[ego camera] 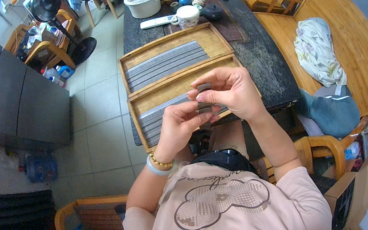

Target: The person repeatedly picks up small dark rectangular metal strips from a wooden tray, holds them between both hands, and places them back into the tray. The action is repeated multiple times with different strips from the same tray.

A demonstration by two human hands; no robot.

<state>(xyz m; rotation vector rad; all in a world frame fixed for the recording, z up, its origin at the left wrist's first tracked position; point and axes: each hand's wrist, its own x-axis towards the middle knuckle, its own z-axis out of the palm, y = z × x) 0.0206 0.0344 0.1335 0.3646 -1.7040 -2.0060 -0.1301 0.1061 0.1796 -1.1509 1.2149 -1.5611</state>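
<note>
A dark grey-brown strip [204, 87] is held upright above the near wooden tray [138, 129], pinched by both hands. My left hand [182, 117] grips its lower part between thumb and fingers. Higher up, my right hand [230, 87] has thumb and fingertips on it. Fingers cover much of the strip, so I cannot tell whether it is one piece or several in a row. Rows of grey strips [156, 121] lie in the near tray, partly hidden by my hands. Beyond it, the far wooden tray [171, 36] holds similar grey rows [167, 63].
Both trays rest on a dark, worn table [272, 79]. Behind them stand a patterned cup [188, 16], a white remote control [159, 21], a dark teapot [214, 11] and a white tub [143, 6]. A wooden bench [348, 38] with cloth runs along the right.
</note>
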